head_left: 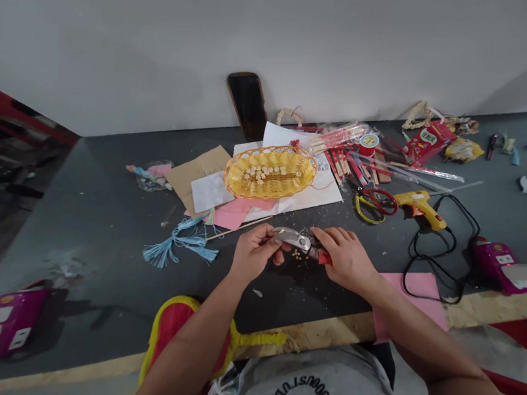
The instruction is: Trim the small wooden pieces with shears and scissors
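We hold the cutters (303, 241) low over the table (116, 235), our right hand (347, 254) wrapped around their red handle. Our left hand (253, 254) curls at the blade end; we cannot tell whether its fingers pinch the blade or something small. Beneath lie a few small bits (297, 255), seemingly cut already. The basket (255, 191) behind holds pale pieces (263, 173); how much cutting remains, we cannot see.

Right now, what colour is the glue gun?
The glue gun is yellow; the head view shows it best.
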Tool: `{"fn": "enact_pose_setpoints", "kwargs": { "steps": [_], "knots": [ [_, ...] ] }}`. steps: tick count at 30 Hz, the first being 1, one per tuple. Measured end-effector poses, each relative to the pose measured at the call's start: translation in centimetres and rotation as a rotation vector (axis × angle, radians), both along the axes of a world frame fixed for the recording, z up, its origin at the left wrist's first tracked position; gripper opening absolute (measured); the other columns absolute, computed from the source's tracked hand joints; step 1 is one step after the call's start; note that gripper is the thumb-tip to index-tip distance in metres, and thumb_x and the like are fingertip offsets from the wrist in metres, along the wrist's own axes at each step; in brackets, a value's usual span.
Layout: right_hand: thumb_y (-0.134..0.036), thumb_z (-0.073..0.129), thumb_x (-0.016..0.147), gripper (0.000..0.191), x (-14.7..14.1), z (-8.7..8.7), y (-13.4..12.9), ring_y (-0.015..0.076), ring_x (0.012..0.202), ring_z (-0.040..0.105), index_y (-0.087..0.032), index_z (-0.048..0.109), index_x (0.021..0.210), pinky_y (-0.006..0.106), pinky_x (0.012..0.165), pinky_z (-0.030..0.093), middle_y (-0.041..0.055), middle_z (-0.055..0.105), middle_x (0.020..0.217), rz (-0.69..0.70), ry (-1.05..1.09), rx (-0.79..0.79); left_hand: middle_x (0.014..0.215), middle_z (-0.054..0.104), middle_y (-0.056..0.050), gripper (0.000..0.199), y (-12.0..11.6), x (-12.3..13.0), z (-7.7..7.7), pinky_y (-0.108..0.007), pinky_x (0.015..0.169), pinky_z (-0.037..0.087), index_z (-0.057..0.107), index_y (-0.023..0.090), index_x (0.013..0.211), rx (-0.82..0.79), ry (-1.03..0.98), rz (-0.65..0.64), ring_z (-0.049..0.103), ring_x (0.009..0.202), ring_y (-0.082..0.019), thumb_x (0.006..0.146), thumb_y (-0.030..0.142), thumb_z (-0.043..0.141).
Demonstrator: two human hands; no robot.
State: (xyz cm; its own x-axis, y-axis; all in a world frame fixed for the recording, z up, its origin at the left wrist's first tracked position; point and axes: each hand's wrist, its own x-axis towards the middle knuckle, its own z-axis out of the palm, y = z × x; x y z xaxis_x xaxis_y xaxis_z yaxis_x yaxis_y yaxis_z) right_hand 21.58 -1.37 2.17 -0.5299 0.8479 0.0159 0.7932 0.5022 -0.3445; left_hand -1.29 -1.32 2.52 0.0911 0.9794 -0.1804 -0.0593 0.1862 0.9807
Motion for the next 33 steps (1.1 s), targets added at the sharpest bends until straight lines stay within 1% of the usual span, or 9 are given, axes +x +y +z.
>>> {"fn": "enact_pose_setpoints", "kwargs": {
  "steps": [6, 10, 13, 16, 18, 22, 25, 29, 33],
  "knots": [
    [-0.013, 0.053, 0.081, 0.057, 0.0, 0.1, 0.0, 0.0275, 0.106, 0.057, -0.019, 0.051, 0.138, 0.039, 0.087, 0.044, 0.0118, 0.064, 0.120, 0.018, 0.013, -0.033, 0.058, 0.071, -0.002, 0.032, -0.1, -0.3, -0.3, -0.019, 0.031, 0.039, 0.056, 0.016, 0.069, -0.121, -0.144, -0.039, 0.052, 0.031, -0.009, 0.071, 0.039, 0.079],
    [-0.012, 0.053, 0.081, 0.051, 0.0, -0.3, -0.1, 0.0254, 0.103, 0.059, -0.018, 0.054, 0.131, 0.037, 0.087, 0.045, 0.0107, 0.065, 0.115, 0.028, 0.072, -0.035, 0.056, 0.071, -0.002, 0.037, -0.1, -0.3, -0.3, -0.018, 0.029, 0.034, 0.054, 0.016, 0.068, -0.165, -0.181, -0.040, 0.048, 0.028, -0.008, 0.069, 0.042, 0.081],
    [-0.011, 0.051, 0.083, 0.044, 0.0, -0.6, -0.3, 0.0230, 0.099, 0.061, -0.018, 0.056, 0.125, 0.033, 0.084, 0.045, 0.0097, 0.066, 0.109, 0.025, 0.076, -0.016, 0.056, 0.070, -0.001, 0.040, -0.2, 0.0, -0.4, -0.018, 0.028, 0.035, 0.054, 0.016, 0.068, -0.169, -0.189, -0.013, 0.047, 0.028, -0.007, 0.069, 0.045, 0.081],
    [-0.012, 0.051, 0.083, 0.040, 0.0, -0.5, -0.6, 0.0205, 0.084, 0.063, -0.018, 0.059, 0.121, 0.030, 0.073, 0.045, 0.0077, 0.068, 0.099, -0.012, 0.017, 0.022, 0.058, 0.070, -0.002, 0.040, -0.2, 0.3, -0.5, -0.019, 0.030, 0.037, 0.055, 0.016, 0.069, -0.132, -0.181, 0.011, 0.049, 0.030, -0.008, 0.071, 0.048, 0.080],
    [-0.012, 0.052, 0.082, 0.040, -0.1, -0.4, -0.7, 0.0201, 0.080, 0.063, -0.020, 0.061, 0.120, 0.029, 0.069, 0.044, 0.0064, 0.068, 0.096, -0.030, -0.015, 0.052, 0.061, 0.071, -0.003, 0.041, -0.2, 0.3, -0.6, -0.020, 0.032, 0.039, 0.055, 0.016, 0.068, -0.089, -0.164, 0.016, 0.051, 0.032, -0.008, 0.072, 0.049, 0.079],
    [-0.013, 0.053, 0.085, 0.044, -0.2, -0.2, -0.5, 0.0220, 0.091, 0.064, -0.020, 0.058, 0.128, 0.030, 0.077, 0.047, 0.0075, 0.069, 0.104, -0.048, -0.012, 0.085, 0.065, 0.073, -0.004, 0.037, -0.1, 0.3, -0.6, -0.020, 0.037, 0.043, 0.059, 0.015, 0.072, -0.033, -0.100, 0.018, 0.054, 0.038, -0.009, 0.075, 0.047, 0.077],
    [-0.015, 0.054, 0.087, 0.047, -0.2, -0.6, -0.1, 0.0219, 0.095, 0.065, -0.020, 0.055, 0.133, 0.031, 0.081, 0.048, 0.0080, 0.069, 0.108, -0.069, -0.008, 0.060, 0.065, 0.072, -0.003, 0.033, 0.3, 0.3, -0.6, -0.019, 0.039, 0.043, 0.062, 0.015, 0.073, -0.026, -0.062, 0.063, 0.053, 0.040, -0.007, 0.076, 0.044, 0.077],
    [-0.023, 0.059, 0.090, 0.048, -0.1, -1.1, 0.3, 0.0231, 0.098, 0.065, -0.021, 0.052, 0.137, 0.032, 0.083, 0.049, 0.0083, 0.068, 0.111, -0.091, -0.016, 0.034, 0.065, 0.071, -0.002, 0.031, 0.6, 0.4, -0.8, -0.019, 0.039, 0.042, 0.063, 0.015, 0.075, -0.029, -0.051, 0.125, 0.051, 0.040, -0.007, 0.075, 0.042, 0.077],
    [-0.031, 0.062, 0.091, 0.050, 0.0, -1.1, 0.5, 0.0237, 0.101, 0.064, -0.022, 0.050, 0.139, 0.033, 0.085, 0.049, 0.0089, 0.067, 0.114, -0.133, 0.008, 0.038, 0.065, 0.071, -0.002, 0.031, 0.6, 0.4, -0.8, -0.019, 0.039, 0.040, 0.063, 0.015, 0.075, -0.034, -0.036, 0.141, 0.051, 0.040, -0.007, 0.074, 0.041, 0.078]
  ]
}}
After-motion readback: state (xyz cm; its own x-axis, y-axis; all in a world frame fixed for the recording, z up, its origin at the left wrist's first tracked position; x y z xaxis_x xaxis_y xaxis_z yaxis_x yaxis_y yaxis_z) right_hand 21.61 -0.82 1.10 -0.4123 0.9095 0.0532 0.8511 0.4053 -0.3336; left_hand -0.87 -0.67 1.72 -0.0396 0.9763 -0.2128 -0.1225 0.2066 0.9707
